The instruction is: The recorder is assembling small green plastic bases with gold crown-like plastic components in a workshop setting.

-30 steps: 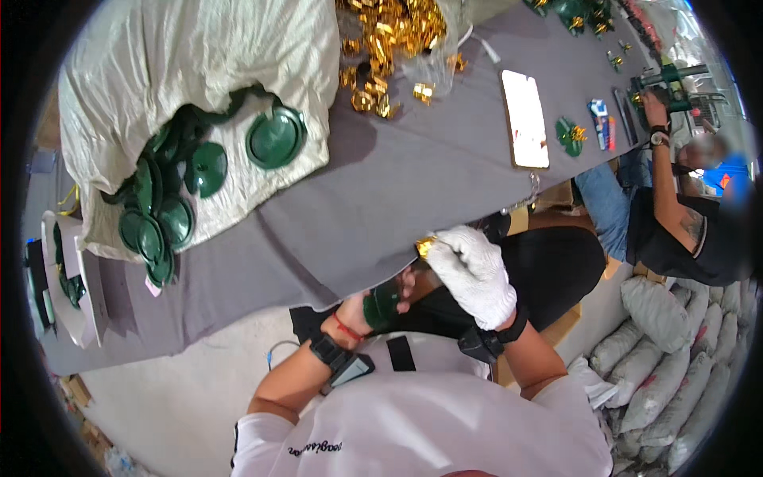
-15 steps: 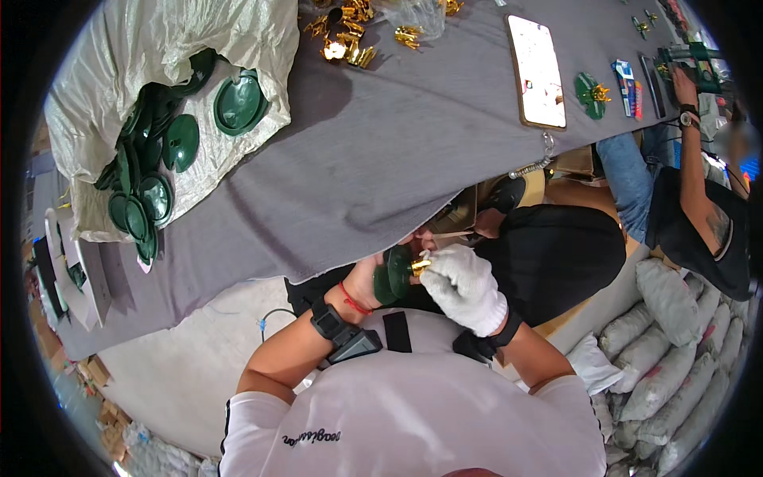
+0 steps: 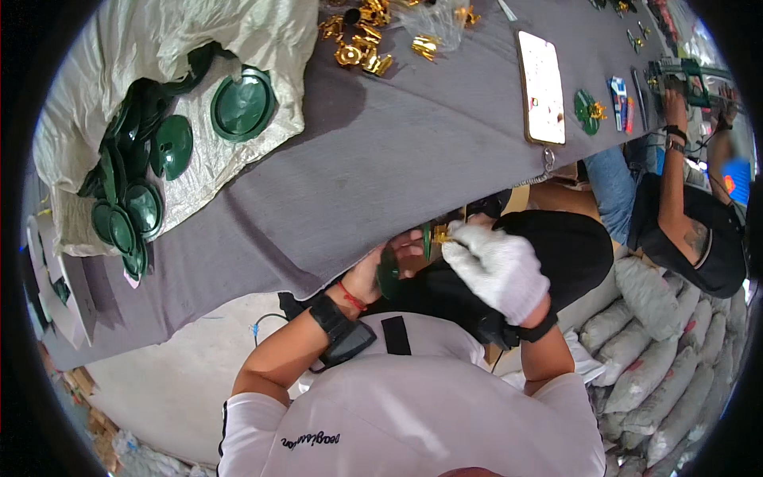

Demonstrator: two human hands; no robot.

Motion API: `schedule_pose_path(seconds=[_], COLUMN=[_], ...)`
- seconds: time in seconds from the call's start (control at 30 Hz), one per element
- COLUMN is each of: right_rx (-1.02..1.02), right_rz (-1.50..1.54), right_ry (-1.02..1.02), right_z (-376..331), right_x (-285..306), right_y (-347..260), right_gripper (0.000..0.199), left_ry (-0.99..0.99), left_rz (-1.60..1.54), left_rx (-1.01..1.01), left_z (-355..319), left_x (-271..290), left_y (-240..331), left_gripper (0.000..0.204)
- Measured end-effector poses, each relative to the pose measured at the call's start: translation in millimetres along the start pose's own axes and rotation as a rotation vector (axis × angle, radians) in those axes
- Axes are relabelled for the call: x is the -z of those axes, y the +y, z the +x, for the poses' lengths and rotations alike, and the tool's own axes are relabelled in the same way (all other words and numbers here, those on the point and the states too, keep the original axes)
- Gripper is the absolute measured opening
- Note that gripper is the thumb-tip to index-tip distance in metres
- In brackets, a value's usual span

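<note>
In my bare left hand, near the table's front edge, a dark green plastic disc rests against the palm and lower fingers. Its fingertips reach toward a second green disc, seen nearly edge-on, with a gold metal fitting on its right side. My right hand, in a white knitted glove and slightly blurred, pinches that gold fitting. The second disc stands apart from the first. Whether my left fingertips touch the second disc is hard to see.
A white woven sack spills several green discs on the grey-clothed table. Gold fittings, a phone and a disc with a gold fitting lie farther back. A co-worker's arm is at right, above stacked sacks.
My right hand has moved right and drawn the gold fitting, with one green disc, away from the disc in my left hand. The left fingers have spread somewhat. The view has shifted slightly.
</note>
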State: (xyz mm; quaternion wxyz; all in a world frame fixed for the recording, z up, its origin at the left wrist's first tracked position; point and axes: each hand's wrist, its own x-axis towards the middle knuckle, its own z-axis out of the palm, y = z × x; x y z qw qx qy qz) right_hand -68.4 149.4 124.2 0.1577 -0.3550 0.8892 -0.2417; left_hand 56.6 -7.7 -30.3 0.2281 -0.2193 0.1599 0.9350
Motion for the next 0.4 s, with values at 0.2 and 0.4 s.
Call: schedule_pose_path(seconds=[0.2,0.4], right_rx=[-0.017,-0.087], right_rz=[-0.009,-0.319], right_ry=[0.456,0.411], right_z=[111.3,198.6], right_x=[30.0,-9.5], right_y=[-21.4,-1.2], right_gripper=[0.026,0.051], left_ry=[0.121,0.017], left_rz=[-0.076,-0.089], left_rx=[0.038,-0.043], left_z=[-11.9,-25.0], left_x=[17.8,-0.8], left_y=[0.1,9.3], left_gripper=[0.054,0.051])
